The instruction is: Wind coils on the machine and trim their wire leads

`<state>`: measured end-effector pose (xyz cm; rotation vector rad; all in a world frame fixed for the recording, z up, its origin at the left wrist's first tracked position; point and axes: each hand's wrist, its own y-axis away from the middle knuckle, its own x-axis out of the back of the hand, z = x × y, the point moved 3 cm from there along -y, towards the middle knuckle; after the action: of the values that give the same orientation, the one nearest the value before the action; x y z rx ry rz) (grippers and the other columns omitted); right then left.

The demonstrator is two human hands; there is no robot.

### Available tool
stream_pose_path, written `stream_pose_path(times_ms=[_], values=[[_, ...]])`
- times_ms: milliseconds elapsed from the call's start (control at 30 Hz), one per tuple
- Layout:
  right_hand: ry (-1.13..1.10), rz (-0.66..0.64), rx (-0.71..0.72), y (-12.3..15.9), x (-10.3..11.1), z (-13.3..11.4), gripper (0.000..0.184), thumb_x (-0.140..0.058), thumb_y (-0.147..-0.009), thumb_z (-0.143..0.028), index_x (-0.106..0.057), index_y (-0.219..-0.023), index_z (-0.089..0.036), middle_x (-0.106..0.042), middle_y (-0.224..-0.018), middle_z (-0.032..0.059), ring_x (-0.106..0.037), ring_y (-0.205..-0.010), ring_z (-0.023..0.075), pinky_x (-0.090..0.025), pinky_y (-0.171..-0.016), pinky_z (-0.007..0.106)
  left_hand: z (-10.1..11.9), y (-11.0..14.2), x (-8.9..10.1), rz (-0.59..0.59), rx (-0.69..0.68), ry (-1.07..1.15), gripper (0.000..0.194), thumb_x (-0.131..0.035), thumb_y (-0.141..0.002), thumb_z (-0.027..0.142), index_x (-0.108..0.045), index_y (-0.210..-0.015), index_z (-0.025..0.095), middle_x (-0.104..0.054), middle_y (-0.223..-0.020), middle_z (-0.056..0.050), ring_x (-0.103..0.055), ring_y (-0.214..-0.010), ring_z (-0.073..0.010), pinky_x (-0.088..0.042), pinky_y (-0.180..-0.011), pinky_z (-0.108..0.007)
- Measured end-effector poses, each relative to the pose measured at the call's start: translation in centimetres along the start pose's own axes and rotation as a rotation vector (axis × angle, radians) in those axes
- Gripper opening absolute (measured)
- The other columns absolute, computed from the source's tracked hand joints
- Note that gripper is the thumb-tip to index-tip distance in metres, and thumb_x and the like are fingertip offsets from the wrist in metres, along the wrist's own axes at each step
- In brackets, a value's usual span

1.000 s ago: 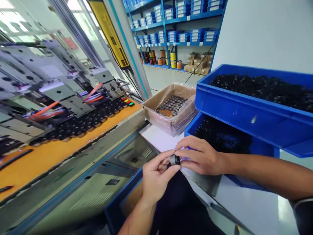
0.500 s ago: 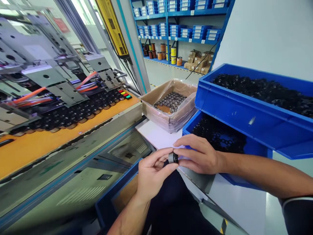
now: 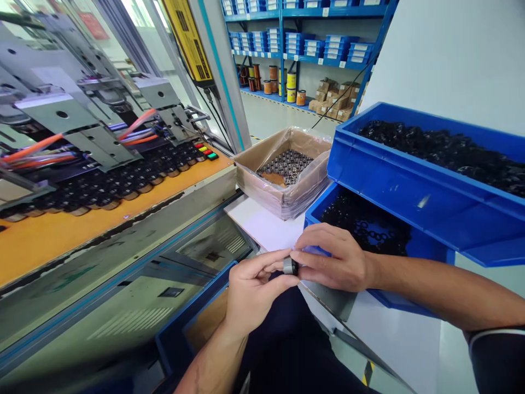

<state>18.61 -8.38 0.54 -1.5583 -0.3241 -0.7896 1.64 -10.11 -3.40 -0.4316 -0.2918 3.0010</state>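
Between my two hands is a small round part point(image 3: 289, 266), with a grey ribbed metal ring on the left and a black piece on its right face. My left hand point(image 3: 256, 287) is closed around the grey ring, thumb below and fingers above. From the right, my right hand point(image 3: 334, 258) presses its fingertips against the black side. Whether the black piece is fully seated on the ring cannot be made out. Just behind my right hand lies the lower blue bin point(image 3: 426, 243) holding many small black ring-shaped pieces.
A plastic-lined cardboard box point(image 3: 266, 195) of metal parts stands ahead on a white tabletop point(image 3: 266, 221). An upper blue bin point(image 3: 410, 178) of black parts overhangs the lower one. To the left, a machine point(image 3: 88, 131) stands over rows of black-topped parts point(image 3: 110, 191) on an orange surface point(image 3: 53, 238).
The view has shifted slightly. Both hands keep hold of the round part at nearly the same spot, and the right fingers have come a little closer around its black side.
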Motion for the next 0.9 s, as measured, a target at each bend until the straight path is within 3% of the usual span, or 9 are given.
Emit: stream_pose_path(times_ms=[167, 300, 367, 500, 633, 700, 800, 833, 900], values=[[0.100, -0.034, 0.105, 0.2, -0.2, -0.3, 0.021, -0.063, -0.090, -0.023, -0.063, -0.106, -0.008, -0.065, -0.082, 0.0083, -0.063, -0.081, 0.0176, -0.058, -0.070, 0.032, -1.4, 0.8, -0.6, 0.089, 0.006, 0.035, 0.034, -0.088, -0.058, 0.014, -0.080, -0.090, 0.019, -0.080, -0.076, -0.006, -0.075, -0.066, -0.0185, -0.063, -0.065, -0.025], [0.053, -0.042, 0.074, 0.3, 0.0, -0.8, 0.025, -0.061, -0.088, -0.013, -0.061, -0.110, -0.002, -0.067, -0.088, 0.0141, -0.065, -0.085, 0.0216, -0.060, -0.070, 0.035, -1.7, 1.2, -0.7, 0.196, -0.123, -0.022, 0.035, -0.090, -0.058, 0.017, -0.079, -0.092, 0.019, -0.080, -0.084, -0.008, -0.076, -0.073, -0.0194, -0.062, -0.069, -0.025], [-0.004, -0.024, -0.005, 0.0, 0.5, -1.2, 0.023, -0.059, -0.087, -0.007, -0.061, -0.110, -0.006, -0.069, -0.091, 0.0135, -0.066, -0.089, 0.0208, -0.061, -0.074, 0.035, -1.0, 1.1, -0.6, 0.158, -0.269, -0.117, 0.037, -0.089, -0.061, 0.020, -0.079, -0.096, 0.020, -0.080, -0.090, -0.010, -0.076, -0.079, -0.0210, -0.062, -0.075, -0.029], [-0.097, -0.054, -0.145, -0.3, 0.9, -2.2, 0.021, -0.058, -0.088, -0.007, -0.062, -0.108, -0.011, -0.069, -0.094, 0.0117, -0.068, -0.090, 0.0186, -0.062, -0.078, 0.031, 0.1, 1.1, -0.2, -0.028, -0.572, -0.272, 0.031, -0.082, -0.072, 0.023, -0.077, -0.103, 0.022, -0.078, -0.090, -0.010, -0.074, -0.080, -0.0190, -0.061, -0.074, -0.029], [-0.133, -0.174, -0.163, -0.5, 0.6, -2.1, 0.017, -0.058, -0.093, -0.015, -0.062, -0.108, -0.011, -0.070, -0.094, 0.0121, -0.069, -0.087, 0.0181, -0.062, -0.075, 0.029, 0.3, 1.3, 0.3, -0.018, -0.657, -0.333, 0.029, -0.078, -0.077, 0.021, -0.076, -0.106, 0.019, -0.076, -0.088, -0.011, -0.074, -0.078, -0.0179, -0.061, -0.072, -0.027], [-0.050, -0.233, -0.107, -0.9, 1.6, -0.7, 0.024, -0.062, -0.092, -0.025, -0.062, -0.112, -0.011, -0.071, -0.097, 0.0138, -0.070, -0.090, 0.0207, -0.062, -0.076, 0.032, 0.4, 1.6, 0.7, -0.002, -0.651, -0.374, 0.026, -0.078, -0.077, 0.020, -0.076, -0.103, 0.018, -0.076, -0.084, -0.011, -0.073, -0.074, -0.0173, -0.061, -0.069, -0.025], [0.207, -0.248, -0.041, -1.9, 5.6, 4.3, 0.032, -0.068, -0.089, -0.036, -0.067, -0.112, -0.014, -0.073, -0.099, 0.0150, -0.072, -0.090, 0.0232, -0.061, -0.078, 0.035, 0.8, 2.1, 1.4, 0.034, -0.671, -0.449, 0.022, -0.077, -0.078, 0.022, -0.077, -0.100, 0.018, -0.076, -0.080, -0.010, -0.073, -0.069, -0.0168, -0.060, -0.064, -0.024], [0.325, -0.258, -0.086, -2.2, 7.3, 6.6, 0.029, -0.068, -0.089, -0.035, -0.070, -0.108, -0.014, -0.074, -0.100, 0.0158, -0.072, -0.089, 0.0228, -0.059, -0.078, 0.034, 0.9, 2.2, 1.7, 0.055, -0.680, -0.465, 0.021, -0.077, -0.078, 0.022, -0.077, -0.099, 0.018, -0.076, -0.079, -0.010, -0.073, -0.068, -0.0168, -0.060, -0.063, -0.024], [0.549, -0.260, -0.328, -2.0, 10.6, 11.4, 0.038, -0.058, -0.092, -0.047, -0.076, -0.094, -0.014, -0.075, -0.094, 0.0135, -0.073, -0.081, 0.0192, -0.052, -0.066, 0.031, 1.1, 2.4, 2.0, 0.082, -0.684, -0.455, 0.020, -0.078, -0.078, 0.022, -0.078, -0.098, 0.017, -0.076, -0.079, -0.010, -0.073, -0.067, -0.0169, -0.060, -0.063, -0.024]])
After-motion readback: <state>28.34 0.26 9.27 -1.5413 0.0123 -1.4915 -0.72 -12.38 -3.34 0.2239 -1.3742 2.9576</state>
